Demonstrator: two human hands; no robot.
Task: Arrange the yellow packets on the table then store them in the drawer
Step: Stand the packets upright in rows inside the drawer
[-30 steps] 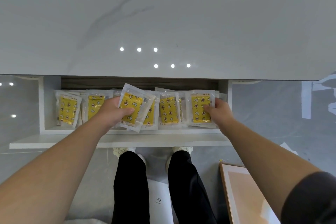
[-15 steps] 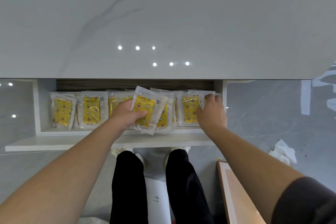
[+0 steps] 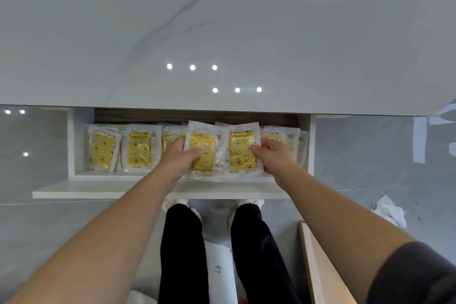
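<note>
Most yellow packets (image 3: 139, 150) already lie in the open drawer (image 3: 71, 145), and we're gripping one in our left hand (image 3: 181, 158) and one in our right hand (image 3: 274, 155), seemingly the last to settle.

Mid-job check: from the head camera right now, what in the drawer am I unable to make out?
Rear of the drawer: head view, covered by the tabletop overhang.
Packet count: head view, overlapping packets are partly hidden behind the left hand and its centre packet, and under the right hand, which pinches the neighbouring packet.
Packet print: head view, too small to read.
</note>
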